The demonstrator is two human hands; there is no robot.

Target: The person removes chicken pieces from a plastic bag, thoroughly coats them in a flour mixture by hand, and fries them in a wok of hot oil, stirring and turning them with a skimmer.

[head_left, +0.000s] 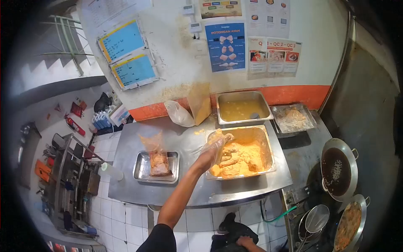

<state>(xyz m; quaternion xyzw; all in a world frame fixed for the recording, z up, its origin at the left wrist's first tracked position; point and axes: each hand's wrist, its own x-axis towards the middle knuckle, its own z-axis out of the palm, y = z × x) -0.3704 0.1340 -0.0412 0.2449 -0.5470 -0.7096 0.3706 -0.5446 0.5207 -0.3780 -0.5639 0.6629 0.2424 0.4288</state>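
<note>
My left hand (215,149), in a clear plastic glove, is closed round a flour-coated chicken piece (219,135) at the left rim of a deep steel pan (272,155). Orange-yellow flour (252,151) fills much of that pan, with several coated chicken pieces (228,169) lying in it. Low in the view, my right hand (244,242) is by my dark-clothed leg; its fingers are too small and partly hidden to read. Behind the flour pan stands a second steel pan (243,120) of yellowish liquid, with a dark rounded thing in it.
Left on the steel table (197,191), a tray (174,178) holds a plastic bag of reddish food (159,163). Plastic bags (179,114) lean by the wall. At right are a floury tray (310,122), a wok of dark oil (331,185), another wok (348,222) and a strainer (317,218).
</note>
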